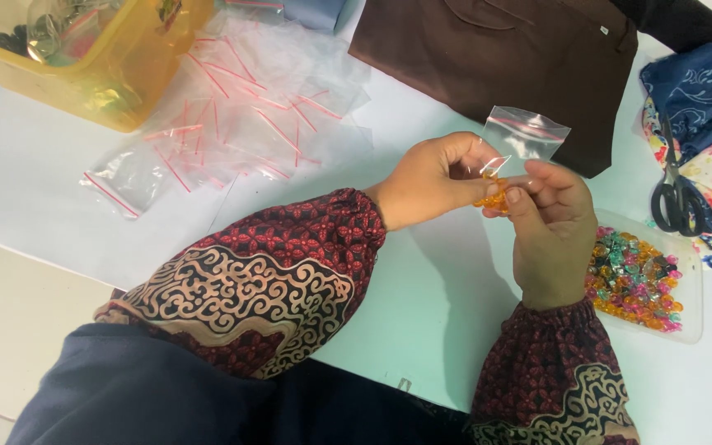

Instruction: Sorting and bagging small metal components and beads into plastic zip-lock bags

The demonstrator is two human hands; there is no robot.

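Note:
My left hand (434, 177) and my right hand (550, 231) meet over a white table, both pinching a small clear zip bag (529, 136) with a red strip at its seal. Orange beads (494, 198) sit in the bag's lower end, between my fingertips. The bag's upper part sticks up past my fingers. Both wrists wear dark red patterned sleeves.
A clear tray (690, 317) of mixed coloured beads lies just right of my right hand. Black scissors (677, 198) rest on patterned cloth at the right edge. A heap of clear zip bags (232, 124) lies at upper left beside a yellow tub (129, 74). A brown cloth (529, 58) lies behind.

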